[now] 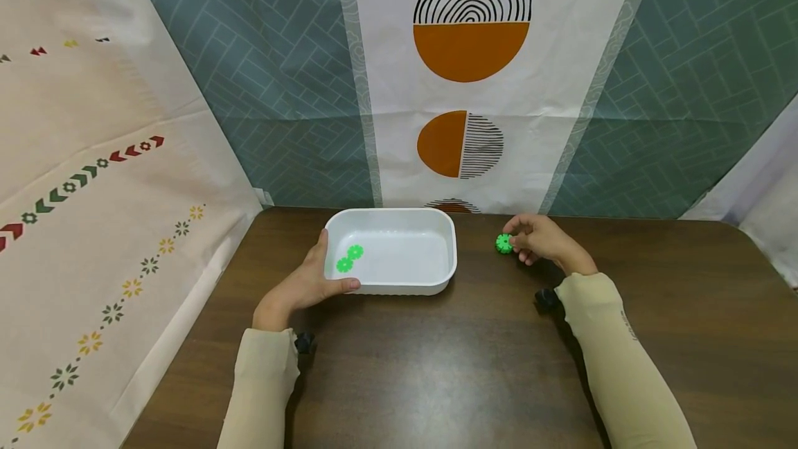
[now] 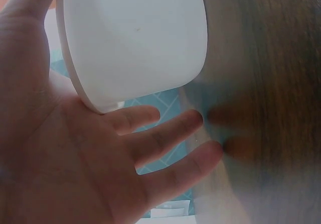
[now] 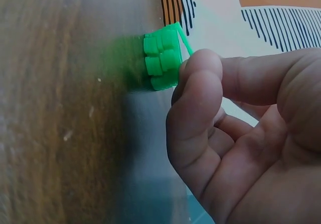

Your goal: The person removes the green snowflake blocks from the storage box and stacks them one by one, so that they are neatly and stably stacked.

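Observation:
A white rectangular tray stands near the back edge of the table. My left hand holds its left end, the thumb over the front rim; in the left wrist view three fingers stretch out beside the wall. Inside the tray, toward the left, lie two flat green flower-shaped discs. To the right of the tray is a small stack of the same green discs on the table. Between thumb and forefinger my right hand pinches the top green disc, which tilts away from the stack.
The brown wooden table ends at a patterned cloth wall close behind the tray. An embroidered cream cloth hangs along the left side. Dark wrist bands sit under both forearms.

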### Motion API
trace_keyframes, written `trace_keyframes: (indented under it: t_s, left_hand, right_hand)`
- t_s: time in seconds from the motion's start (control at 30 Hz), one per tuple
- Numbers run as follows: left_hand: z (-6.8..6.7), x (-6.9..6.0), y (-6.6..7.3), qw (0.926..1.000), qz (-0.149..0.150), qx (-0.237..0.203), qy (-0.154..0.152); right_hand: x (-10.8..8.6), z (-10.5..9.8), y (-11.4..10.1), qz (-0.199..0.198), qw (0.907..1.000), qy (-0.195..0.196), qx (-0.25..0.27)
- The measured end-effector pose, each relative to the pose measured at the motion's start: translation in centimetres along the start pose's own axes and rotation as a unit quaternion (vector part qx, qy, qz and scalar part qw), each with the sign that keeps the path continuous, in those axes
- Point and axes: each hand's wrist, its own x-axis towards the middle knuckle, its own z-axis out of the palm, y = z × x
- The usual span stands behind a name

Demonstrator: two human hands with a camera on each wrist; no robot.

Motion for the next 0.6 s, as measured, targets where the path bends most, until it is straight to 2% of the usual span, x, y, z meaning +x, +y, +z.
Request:
trace_keyframes:
  t_s: [0.3,0.6]
  left_hand:
    - [0.03,0.04,-0.04,1.0,-0.008,0.003,-0.003]
    - [-0.02,-0.02,0.03,0.9999,-0.01,0.006,-0.006]
  right_hand:
    - [-0.5,0.12,-0.16,-0.014,0.9996,0.01,-0.024]
    - [-0.38,0.23,-0.14,-0.005,0.9997,0.011,-0.02]
